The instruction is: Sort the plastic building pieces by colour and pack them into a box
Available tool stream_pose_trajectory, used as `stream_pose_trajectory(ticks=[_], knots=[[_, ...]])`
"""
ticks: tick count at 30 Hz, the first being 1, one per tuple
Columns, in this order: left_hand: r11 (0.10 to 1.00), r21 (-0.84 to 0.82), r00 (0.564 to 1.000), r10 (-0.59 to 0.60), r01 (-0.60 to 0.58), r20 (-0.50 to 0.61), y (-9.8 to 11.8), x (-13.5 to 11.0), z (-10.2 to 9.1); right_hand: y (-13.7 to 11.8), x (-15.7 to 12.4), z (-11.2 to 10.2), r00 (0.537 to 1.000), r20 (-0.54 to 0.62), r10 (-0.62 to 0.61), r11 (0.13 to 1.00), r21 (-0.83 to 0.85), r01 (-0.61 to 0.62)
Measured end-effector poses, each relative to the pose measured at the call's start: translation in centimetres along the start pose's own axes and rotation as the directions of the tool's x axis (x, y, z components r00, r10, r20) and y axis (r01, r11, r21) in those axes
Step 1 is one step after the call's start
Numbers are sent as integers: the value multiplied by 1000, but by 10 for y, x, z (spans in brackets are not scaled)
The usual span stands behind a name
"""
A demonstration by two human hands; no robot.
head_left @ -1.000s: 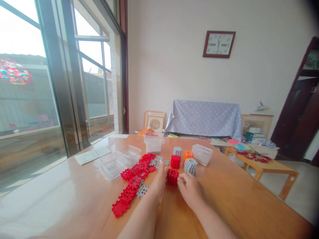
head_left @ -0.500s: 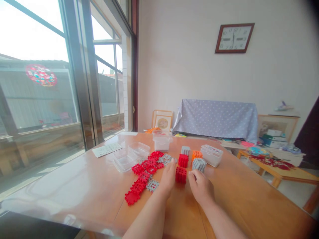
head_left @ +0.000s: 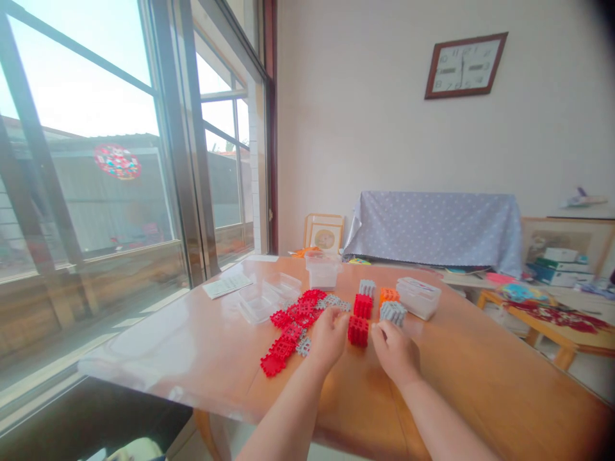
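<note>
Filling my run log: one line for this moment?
left hand: beside red cube | right hand: opposite side | grip: unclear | red tiles: left of hands

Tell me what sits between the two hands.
Head view: a red block cube sits between the left hand and the right hand, close to both.

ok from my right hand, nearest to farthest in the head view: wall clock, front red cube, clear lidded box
1. Front red cube, just left of the right hand.
2. Clear lidded box, farther back, slightly right.
3. Wall clock, high on the far wall.
</note>
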State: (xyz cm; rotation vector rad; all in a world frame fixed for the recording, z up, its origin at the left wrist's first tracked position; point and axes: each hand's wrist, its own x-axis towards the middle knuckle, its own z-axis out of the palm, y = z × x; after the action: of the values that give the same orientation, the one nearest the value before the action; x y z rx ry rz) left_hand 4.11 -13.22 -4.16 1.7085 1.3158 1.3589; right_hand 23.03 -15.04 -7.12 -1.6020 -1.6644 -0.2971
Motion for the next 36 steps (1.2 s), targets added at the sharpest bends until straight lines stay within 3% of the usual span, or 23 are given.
stream_pose_trajectory(ticks=[3, 6, 8, 12, 15, 20, 26, 31, 34, 36], knots=[[957, 281, 996, 79, -67, -33, 5, -15, -31, 2, 0, 2, 1000, 0, -4, 1000, 6, 4], [846, 533, 994, 64, -6, -90, 6, -31, -65, 3, 0, 4, 1000, 1, 6, 1000, 0, -6], [777, 626, 994, 11, 58, -106, 3, -41, -85, 4, 0, 5, 1000, -3, 4, 1000, -2, -4], [689, 702, 973, -227, 181, -29, -8, -56, -107, 3, -2, 6, 1000, -8, -15, 1000, -2, 15], [668, 728, 957, -285, 155, 58, -13, -60, -106, 2, -2, 6, 1000, 0, -18, 1000, 6, 18], [685, 725, 963, -238, 73, 127, -17, -46, -91, -1, -2, 4, 1000, 1, -21, 1000, 14, 21], [785, 619, 967, -150, -11, 208, -36, -19, -68, 1, 0, 7, 1000, -8, -28, 999, 33, 28], [923, 383, 988, -39, -22, 149, -38, -7, -59, 1, 0, 6, 1000, -9, -23, 999, 43, 23], [957, 280, 997, 58, -72, 58, -37, -1, -69, 0, 1, 3, 1000, -2, -23, 999, 48, 23], [957, 285, 998, 54, -56, 16, -39, 2, -82, 0, 1, 2, 1000, 9, -24, 998, 52, 23]])
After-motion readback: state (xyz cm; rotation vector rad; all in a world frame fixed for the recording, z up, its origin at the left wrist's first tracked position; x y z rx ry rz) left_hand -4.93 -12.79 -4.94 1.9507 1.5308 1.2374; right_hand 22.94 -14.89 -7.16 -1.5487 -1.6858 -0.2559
